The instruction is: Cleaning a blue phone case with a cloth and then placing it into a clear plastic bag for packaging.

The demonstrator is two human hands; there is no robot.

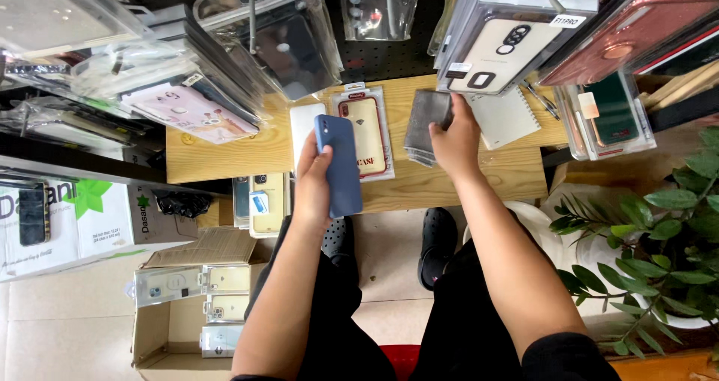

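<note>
So I've got the blue phone case (341, 165) in my left hand (313, 183), fingers wrapped around its left edge, held upright just above the near edge of the wooden table (225, 156). My right hand (455, 143) is flat on a stack of grey cases (427, 123) sitting on the table to the right, fingers closed over the stack's right side. Between the two lies a packaged gold-rimmed case (365, 130), and a white case (303, 123) pokes out just behind the blue one. A spiral notebook (503, 117) sits right of the stack. Down on the floor at near left there's a cardboard box (183, 306) of packaged cases.
</note>
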